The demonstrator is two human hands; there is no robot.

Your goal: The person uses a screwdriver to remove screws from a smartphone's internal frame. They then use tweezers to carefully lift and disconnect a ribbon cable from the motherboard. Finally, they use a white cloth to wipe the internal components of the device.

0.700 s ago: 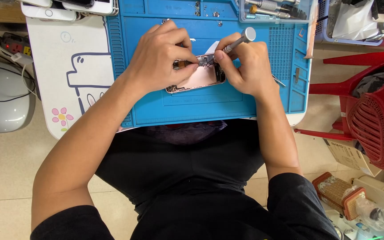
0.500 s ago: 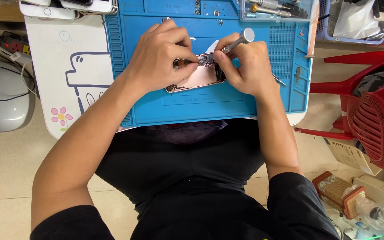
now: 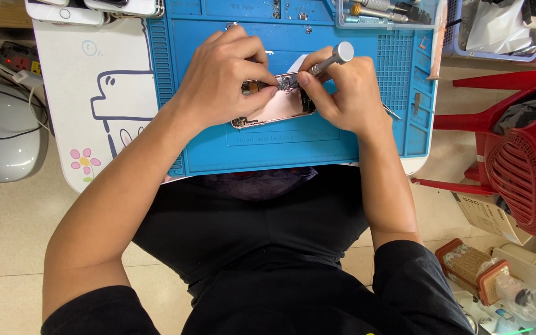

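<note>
Opened phone under repair on blue mat.
The phone (image 3: 274, 107) is pinned at mat (image 3: 367, 136) centre by the left hand (image 3: 224, 77), grip clenched on it; a screwdriver (image 3: 325, 61) is grasped by the right hand (image 3: 342, 93).

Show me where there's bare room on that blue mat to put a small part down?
Bare mat lies between the opened phone and the mat's near edge, and left of the left hand. It is crowded around the right hand with its screwdriver, and near the clear tool tray.

phone (image 3: 277, 107): mostly hidden under hands | screwdriver (image 3: 327, 60) tip: hidden by fingers
</note>
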